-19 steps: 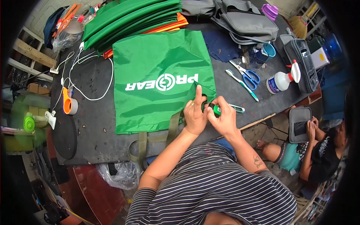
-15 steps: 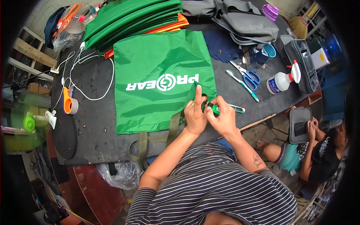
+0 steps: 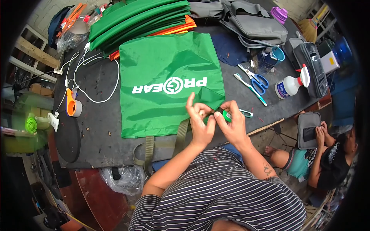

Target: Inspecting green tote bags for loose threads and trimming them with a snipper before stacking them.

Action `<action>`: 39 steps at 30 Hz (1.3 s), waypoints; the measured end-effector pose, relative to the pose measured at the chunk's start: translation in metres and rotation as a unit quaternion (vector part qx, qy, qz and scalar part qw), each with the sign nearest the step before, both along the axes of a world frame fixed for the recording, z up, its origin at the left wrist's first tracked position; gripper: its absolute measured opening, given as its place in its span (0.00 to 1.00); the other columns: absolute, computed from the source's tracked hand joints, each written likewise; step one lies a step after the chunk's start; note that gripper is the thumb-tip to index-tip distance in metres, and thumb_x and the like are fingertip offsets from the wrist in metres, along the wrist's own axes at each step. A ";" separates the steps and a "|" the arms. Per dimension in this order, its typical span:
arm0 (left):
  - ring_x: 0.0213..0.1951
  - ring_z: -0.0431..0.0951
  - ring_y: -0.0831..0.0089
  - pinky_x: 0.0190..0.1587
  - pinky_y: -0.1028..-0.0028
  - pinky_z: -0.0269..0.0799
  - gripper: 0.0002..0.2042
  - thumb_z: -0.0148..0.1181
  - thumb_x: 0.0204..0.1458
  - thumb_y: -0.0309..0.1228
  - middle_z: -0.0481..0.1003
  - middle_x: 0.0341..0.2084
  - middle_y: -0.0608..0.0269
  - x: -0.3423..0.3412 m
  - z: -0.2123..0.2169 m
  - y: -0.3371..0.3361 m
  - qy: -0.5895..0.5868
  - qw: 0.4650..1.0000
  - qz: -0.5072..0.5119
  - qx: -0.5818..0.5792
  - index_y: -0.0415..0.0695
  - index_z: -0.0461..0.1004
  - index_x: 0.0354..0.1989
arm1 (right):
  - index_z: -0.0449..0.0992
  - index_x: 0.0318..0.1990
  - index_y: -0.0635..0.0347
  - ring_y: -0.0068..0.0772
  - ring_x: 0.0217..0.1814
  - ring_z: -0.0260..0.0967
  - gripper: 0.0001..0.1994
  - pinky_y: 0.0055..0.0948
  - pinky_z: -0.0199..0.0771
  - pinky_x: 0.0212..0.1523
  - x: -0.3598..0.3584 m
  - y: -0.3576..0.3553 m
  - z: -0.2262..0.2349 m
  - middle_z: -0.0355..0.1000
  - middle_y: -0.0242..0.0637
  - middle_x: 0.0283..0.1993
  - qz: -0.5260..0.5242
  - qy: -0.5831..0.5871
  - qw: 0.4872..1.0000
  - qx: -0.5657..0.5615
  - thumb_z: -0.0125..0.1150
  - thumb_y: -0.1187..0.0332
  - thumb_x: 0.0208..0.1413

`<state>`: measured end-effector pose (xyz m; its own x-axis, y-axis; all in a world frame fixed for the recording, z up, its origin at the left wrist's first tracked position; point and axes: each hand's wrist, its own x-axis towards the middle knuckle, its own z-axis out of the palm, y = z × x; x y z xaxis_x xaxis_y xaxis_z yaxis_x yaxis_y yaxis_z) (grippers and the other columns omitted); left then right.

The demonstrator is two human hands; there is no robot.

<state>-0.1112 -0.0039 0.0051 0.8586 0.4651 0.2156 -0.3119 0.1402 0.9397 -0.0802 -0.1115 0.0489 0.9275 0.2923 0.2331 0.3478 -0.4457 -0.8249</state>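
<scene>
A green flat bag with white lettering and olive webbing straps lies on the dark table. Its near right corner is lifted and folded up at my hands. My left hand pinches this corner, index finger raised off the cloth. Beside it, thumb close to the left thumb, my right hand is closed around a small bright green and black object; fingers cover most of it, so its kind is unclear. Just past my right fingers lies a green-handled cutter.
Folded green cloth pieces are stacked behind the bag, orange ones beneath. Scissors, a toothbrush, and a spray bottle stand or lie at right. White cable and a tape roll are at left. A seated person holds a grey case.
The bag's corner has come up into a raised fold. My left hand has shifted slightly left with its fingers more bent, and my right hand has moved a little right and down.
</scene>
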 end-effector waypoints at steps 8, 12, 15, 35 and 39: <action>0.44 0.68 0.74 0.52 0.73 0.63 0.21 0.38 0.65 0.33 0.65 0.39 0.62 -0.033 0.010 -0.007 0.112 0.982 -0.059 -0.141 0.41 0.48 0.64 | 0.68 0.37 0.62 0.42 0.30 0.72 0.16 0.35 0.71 0.25 -0.002 0.002 0.025 0.67 0.40 0.35 0.059 -0.116 0.988 -0.086 0.66 0.65 0.45; 0.44 0.66 0.75 0.52 0.72 0.60 0.24 0.35 0.66 0.39 0.68 0.43 0.56 -0.034 0.020 -0.010 0.105 0.991 -0.040 -0.075 0.41 0.46 0.67 | 0.69 0.38 0.62 0.42 0.31 0.72 0.17 0.34 0.72 0.28 0.000 0.002 0.027 0.70 0.41 0.36 0.067 -0.077 0.990 -0.102 0.68 0.64 0.43; 0.41 0.69 0.76 0.52 0.73 0.60 0.23 0.37 0.65 0.35 0.72 0.34 0.60 -0.031 0.016 -0.004 0.090 0.990 -0.063 -0.089 0.41 0.47 0.65 | 0.70 0.38 0.62 0.43 0.35 0.75 0.19 0.33 0.74 0.34 0.008 -0.004 0.021 0.73 0.43 0.33 0.053 -0.064 0.990 -0.115 0.71 0.64 0.41; 0.46 0.71 0.64 0.51 0.68 0.65 0.23 0.29 0.66 0.42 0.66 0.50 0.51 -0.017 0.000 -0.006 0.028 0.992 -0.054 -0.114 0.41 0.51 0.63 | 0.68 0.36 0.61 0.44 0.29 0.70 0.18 0.37 0.71 0.26 -0.012 0.001 0.010 0.63 0.42 0.36 0.014 -0.157 0.977 -0.143 0.68 0.63 0.40; 0.41 0.70 0.71 0.45 0.74 0.66 0.24 0.30 0.65 0.46 0.69 0.47 0.54 -0.017 -0.003 -0.002 0.044 0.993 -0.057 -0.094 0.43 0.51 0.63 | 0.68 0.34 0.63 0.44 0.27 0.69 0.18 0.37 0.70 0.25 -0.013 0.009 0.009 0.63 0.45 0.37 -0.010 -0.176 0.970 -0.170 0.67 0.64 0.39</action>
